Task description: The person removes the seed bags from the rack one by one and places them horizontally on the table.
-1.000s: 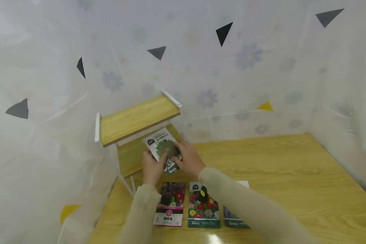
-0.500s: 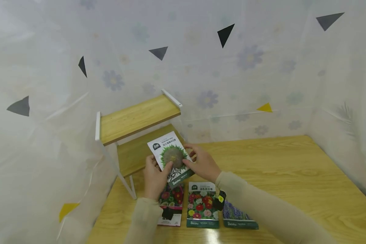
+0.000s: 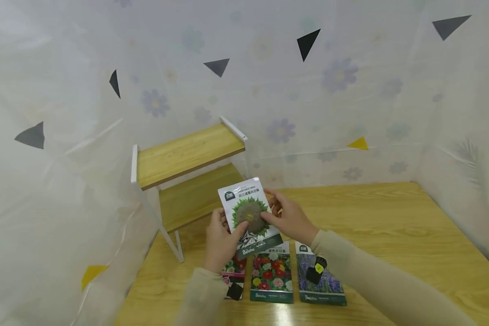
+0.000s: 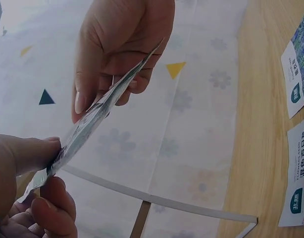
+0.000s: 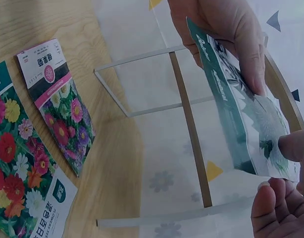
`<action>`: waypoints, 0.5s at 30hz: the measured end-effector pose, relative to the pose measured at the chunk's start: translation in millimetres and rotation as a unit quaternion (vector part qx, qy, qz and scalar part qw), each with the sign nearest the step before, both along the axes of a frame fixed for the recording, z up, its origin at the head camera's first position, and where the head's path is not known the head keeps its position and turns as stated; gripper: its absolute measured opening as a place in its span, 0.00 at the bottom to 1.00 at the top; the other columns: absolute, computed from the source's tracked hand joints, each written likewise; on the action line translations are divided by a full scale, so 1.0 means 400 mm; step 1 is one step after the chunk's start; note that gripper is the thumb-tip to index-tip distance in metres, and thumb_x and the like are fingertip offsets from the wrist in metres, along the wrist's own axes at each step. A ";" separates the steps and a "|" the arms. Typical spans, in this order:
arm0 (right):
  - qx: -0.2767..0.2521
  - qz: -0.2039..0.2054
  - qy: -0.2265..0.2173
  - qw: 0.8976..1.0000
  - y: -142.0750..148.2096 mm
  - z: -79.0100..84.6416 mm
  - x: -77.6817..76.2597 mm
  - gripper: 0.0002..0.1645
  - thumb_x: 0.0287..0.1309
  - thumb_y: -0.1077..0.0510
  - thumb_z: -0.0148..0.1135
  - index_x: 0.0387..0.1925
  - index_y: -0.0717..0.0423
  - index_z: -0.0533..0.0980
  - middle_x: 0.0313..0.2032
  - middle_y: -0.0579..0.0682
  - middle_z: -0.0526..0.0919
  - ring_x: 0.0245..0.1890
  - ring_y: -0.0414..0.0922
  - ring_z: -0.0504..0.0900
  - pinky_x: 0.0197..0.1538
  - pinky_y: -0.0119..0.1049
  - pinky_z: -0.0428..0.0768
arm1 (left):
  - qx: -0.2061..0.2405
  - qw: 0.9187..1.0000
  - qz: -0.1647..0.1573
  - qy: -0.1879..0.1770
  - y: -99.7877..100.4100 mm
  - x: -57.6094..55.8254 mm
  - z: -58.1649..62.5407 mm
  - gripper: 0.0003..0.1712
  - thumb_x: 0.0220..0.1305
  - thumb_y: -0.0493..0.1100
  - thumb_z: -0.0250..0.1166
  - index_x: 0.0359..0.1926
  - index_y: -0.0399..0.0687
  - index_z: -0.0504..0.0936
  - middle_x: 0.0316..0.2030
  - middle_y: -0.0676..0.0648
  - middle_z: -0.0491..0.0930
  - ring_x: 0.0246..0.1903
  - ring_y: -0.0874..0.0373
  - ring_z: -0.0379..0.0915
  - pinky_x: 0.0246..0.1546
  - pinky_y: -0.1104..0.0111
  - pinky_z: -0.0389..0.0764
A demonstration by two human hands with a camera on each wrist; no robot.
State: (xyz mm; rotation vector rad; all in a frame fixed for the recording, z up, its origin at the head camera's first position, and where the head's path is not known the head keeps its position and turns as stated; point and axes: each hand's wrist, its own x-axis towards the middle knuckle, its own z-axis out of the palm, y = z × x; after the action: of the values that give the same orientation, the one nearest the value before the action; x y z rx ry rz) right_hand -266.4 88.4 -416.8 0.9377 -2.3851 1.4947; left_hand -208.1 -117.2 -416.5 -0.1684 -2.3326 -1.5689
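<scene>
Both hands hold a seed packet (image 3: 252, 206) with a sunflower head pictured on its white front and a green band along its bottom. My left hand (image 3: 222, 237) pinches its lower left side, thumb on the front and fingers behind. On the right edge, my right hand (image 3: 291, 218) pinches it the same way. Seen from the left wrist, the packet (image 4: 100, 111) is almost edge-on and slightly bent. Below it on the table lie a pink-banded flower packet (image 5: 60, 106), partly hidden in the head view, a packet of mixed flowers (image 3: 272, 278) and a packet of purple flowers (image 3: 330, 283).
A two-tier shelf with wooden boards (image 3: 191, 154) and white metal legs stands on the left of the wooden table (image 3: 371, 226). Flower-patterned sheeting (image 3: 269, 90) with coloured triangles hangs behind and at the sides. Small black devices (image 3: 314, 274) are worn at the wrists.
The hands have carried the sunflower packet rightward, away from the front of the shelf and nearer the person. It has turned more upright, and the purple flower packet shows more fully.
</scene>
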 end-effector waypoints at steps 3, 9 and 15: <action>0.010 -0.001 0.010 1.000 0.025 -0.005 -0.001 0.40 0.61 0.53 0.64 0.71 0.53 0.59 0.34 0.44 0.75 0.27 0.39 0.73 0.28 0.34 0.73 | -0.011 1.000 -0.010 0.002 0.020 0.001 -0.008 0.30 0.60 0.38 0.69 0.59 0.39 0.64 0.44 0.40 0.80 0.37 0.51 0.81 0.31 0.68 0.81; 0.024 -0.011 0.007 1.000 0.075 -0.024 -0.001 0.45 0.59 0.54 0.66 0.73 0.50 0.56 0.32 0.43 0.74 0.23 0.39 0.71 0.29 0.34 0.72 | -0.044 0.999 -0.021 0.009 0.050 0.007 -0.023 0.35 0.60 0.47 0.69 0.63 0.43 0.63 0.39 0.47 0.81 0.29 0.60 0.78 0.26 0.71 0.79; 0.018 -0.016 -0.006 1.000 0.117 -0.031 0.005 0.46 0.59 0.55 0.67 0.73 0.51 0.54 0.33 0.45 0.73 0.23 0.40 0.71 0.29 0.35 0.71 | -0.057 0.998 -0.040 0.001 0.072 0.009 -0.036 0.40 0.62 0.45 0.68 0.69 0.44 0.59 0.36 0.50 0.77 0.25 0.61 0.73 0.22 0.69 0.76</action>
State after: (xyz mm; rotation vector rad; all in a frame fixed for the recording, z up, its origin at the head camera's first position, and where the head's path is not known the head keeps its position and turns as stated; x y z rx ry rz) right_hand -264.2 135.3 -429.3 0.8956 -2.4317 1.4530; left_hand -204.4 -88.3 -431.0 -0.2921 -2.4435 -1.4703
